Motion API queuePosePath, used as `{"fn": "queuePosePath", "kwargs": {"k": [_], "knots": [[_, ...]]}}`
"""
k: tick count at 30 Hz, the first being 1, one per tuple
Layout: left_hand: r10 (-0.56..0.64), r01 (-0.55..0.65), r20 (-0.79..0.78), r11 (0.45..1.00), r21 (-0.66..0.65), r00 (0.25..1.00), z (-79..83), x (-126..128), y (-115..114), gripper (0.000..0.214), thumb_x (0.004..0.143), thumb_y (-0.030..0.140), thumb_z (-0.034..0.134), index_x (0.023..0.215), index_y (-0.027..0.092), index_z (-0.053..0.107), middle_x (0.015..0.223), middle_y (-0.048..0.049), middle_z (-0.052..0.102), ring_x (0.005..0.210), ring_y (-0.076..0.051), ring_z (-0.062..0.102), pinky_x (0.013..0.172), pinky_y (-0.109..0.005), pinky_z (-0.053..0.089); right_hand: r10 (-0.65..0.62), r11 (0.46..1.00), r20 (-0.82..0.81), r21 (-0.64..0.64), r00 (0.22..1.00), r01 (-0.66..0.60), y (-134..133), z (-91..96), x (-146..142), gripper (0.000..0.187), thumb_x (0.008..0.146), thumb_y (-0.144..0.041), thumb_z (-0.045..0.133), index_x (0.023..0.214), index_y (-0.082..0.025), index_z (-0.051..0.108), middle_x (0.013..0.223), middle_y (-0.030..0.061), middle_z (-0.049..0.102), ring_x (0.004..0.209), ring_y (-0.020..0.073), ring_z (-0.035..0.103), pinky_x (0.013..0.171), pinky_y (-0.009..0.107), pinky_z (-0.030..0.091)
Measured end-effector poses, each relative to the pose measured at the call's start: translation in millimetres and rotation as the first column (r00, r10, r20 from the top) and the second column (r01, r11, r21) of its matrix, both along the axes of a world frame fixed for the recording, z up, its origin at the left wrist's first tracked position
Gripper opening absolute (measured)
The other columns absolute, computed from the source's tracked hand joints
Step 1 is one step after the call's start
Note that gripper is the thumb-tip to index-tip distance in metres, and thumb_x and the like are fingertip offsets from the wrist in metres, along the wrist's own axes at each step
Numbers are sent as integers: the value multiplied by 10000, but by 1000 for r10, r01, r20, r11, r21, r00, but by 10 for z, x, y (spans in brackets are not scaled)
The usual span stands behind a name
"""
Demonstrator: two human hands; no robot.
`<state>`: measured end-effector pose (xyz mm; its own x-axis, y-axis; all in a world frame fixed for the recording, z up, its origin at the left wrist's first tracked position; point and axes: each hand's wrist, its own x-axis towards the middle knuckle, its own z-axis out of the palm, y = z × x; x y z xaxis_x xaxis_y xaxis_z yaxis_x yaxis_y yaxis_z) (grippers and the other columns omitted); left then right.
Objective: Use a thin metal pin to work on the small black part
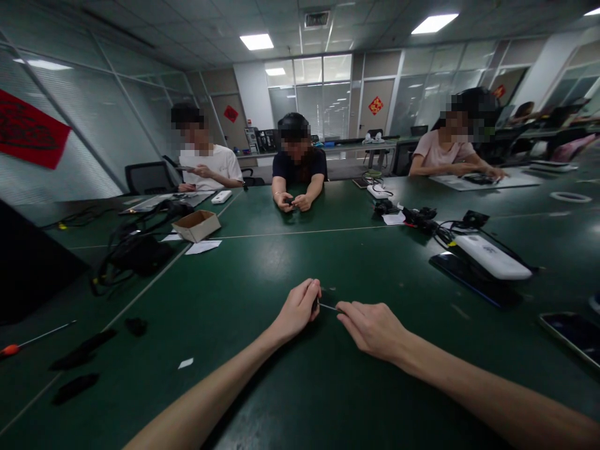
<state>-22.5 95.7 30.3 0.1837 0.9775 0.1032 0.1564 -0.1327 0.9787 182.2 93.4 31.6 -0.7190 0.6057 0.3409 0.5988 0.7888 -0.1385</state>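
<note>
left hand (298, 309) closes round a small dark object (315, 304); right hand (372, 326) pinches a thin rod (329, 307), its far end at that object. green table (253, 269) beneath. orange-handled screwdriver (10, 350) at left edge; open cardboard box (200, 229) farther off. three people (299, 172) seated opposite.

Dim; bright ceiling lts (257, 42); glare on tbl (275, 255); edges warped.

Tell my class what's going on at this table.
The person's left hand grips a small dark piece, while the right hand pinches a thin metal rod pointing at it, above the green table. Whether the rod's tip touches the piece is too small to tell. Across the table, a co-worker also handles a small dark object.
</note>
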Motion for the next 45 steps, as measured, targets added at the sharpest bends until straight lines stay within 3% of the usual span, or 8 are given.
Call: {"fn": "queuePosePath", "kwargs": {"k": [8,19,25,33,45], "knots": [[100,-100,-3,994,38,995,-41,-11,8,440,895,547,302,791,161,487,471,43,420,398,-90,363,451,-218,281,-57,994,-70,84,996,63,25,-48,-18,315,967,-350,346,1110,-166,558,839,53,614,664,105,555,549,198,383],[131,-131,-10,991,34,991,-56,1,27,459,888,564,292,796,161,493,445,48,397,382,-92,359,434,-211,271,-44,997,-109,52,993,50,33,-38,-11,315,966,-345,355,1122,-177,570,826,47,613,640,93,559,519,182,395],[75,-75,26,997,-9,997,-55,-9,21,484,885,578,269,795,158,492,450,44,404,377,-92,357,415,-204,262,-118,993,-208,-47,971,110,101,-53,34,293,972,-307,344,1133,-174,550,870,46,617,641,85,569,531,183,433],[86,-82,54,995,-62,995,-31,-10,23,509,883,578,260,749,148,496,455,34,406,396,-88,357,437,-190,279,19,998,-142,-52,990,-26,65,4,13,293,963,-326,365,1122,-180,563,844,32,610,654,91,559,556,194,422],[71,-69,33,996,-54,997,-18,-41,21,491,894,558,270,741,150,497,461,38,413,413,-82,368,458,-188,289,39,998,-126,-42,991,-44,64,-17,8,285,959,-315,380,1126,-179,566,850,38,616,679,99,563,593,205,429]]}}
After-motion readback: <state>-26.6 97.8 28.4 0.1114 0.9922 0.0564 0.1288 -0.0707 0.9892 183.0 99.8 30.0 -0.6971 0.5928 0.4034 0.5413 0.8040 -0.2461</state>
